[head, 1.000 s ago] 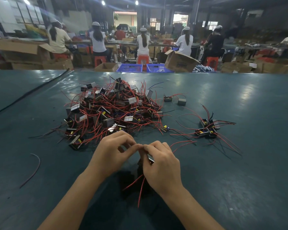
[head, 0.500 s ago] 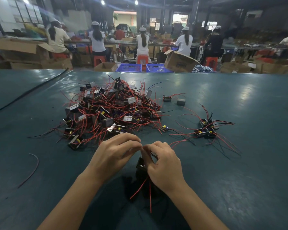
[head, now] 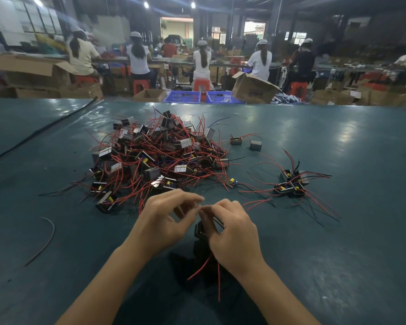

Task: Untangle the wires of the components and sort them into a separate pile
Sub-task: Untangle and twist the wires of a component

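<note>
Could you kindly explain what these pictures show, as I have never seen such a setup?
No machine here: a person wears a camera on the head, and it looks down at their two bare hands. On the green table lies a big tangled pile of small wired components, with a smaller pile to its right. The right hand grips one dark component, whose red wires hang below. The left hand reaches to its fingertips; blur hides whether it pinches a wire.
</note>
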`<move>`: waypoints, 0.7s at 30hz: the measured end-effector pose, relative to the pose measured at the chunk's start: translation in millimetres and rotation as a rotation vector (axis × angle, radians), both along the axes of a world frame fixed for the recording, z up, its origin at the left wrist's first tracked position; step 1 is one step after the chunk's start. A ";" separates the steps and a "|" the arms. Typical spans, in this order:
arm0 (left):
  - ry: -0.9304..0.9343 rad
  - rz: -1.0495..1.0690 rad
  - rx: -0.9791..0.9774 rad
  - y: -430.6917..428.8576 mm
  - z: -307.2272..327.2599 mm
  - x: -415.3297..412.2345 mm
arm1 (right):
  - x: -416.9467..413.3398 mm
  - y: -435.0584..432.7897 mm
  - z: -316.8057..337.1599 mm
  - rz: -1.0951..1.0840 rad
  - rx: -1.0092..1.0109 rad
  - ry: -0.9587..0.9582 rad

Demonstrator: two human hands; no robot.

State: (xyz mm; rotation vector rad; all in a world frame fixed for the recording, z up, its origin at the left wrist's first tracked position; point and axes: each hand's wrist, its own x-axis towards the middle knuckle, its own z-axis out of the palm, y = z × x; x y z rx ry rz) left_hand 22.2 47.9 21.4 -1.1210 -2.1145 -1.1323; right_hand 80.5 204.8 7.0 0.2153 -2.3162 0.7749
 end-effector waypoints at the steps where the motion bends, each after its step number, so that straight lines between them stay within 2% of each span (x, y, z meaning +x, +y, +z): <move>1: -0.087 0.015 0.055 2.6 1.3 2.3 | 0.2 0.0 0.8 -0.018 0.026 0.032; 8: -0.999 0.158 0.446 14.1 12.0 1.5 | 0.7 -0.2 5.2 -0.056 0.292 0.144; 10: -1.145 0.180 0.535 13.2 12.7 0.7 | 0.0 -2.8 4.8 -0.057 0.322 0.156; 14: -1.250 0.128 0.571 11.7 13.7 -0.8 | -1.1 -4.3 3.4 -0.043 0.285 0.152; 16: -1.150 0.059 0.514 10.3 12.6 -0.3 | -1.3 -3.2 2.2 -0.041 0.205 0.117; 19: -0.613 0.021 0.179 4.3 9.9 -0.5 | -2.2 -0.2 0.7 -0.042 0.069 0.060; 21: -0.305 -0.002 0.040 0.4 7.4 -1.7 | -1.5 1.3 0.3 -0.019 0.047 0.036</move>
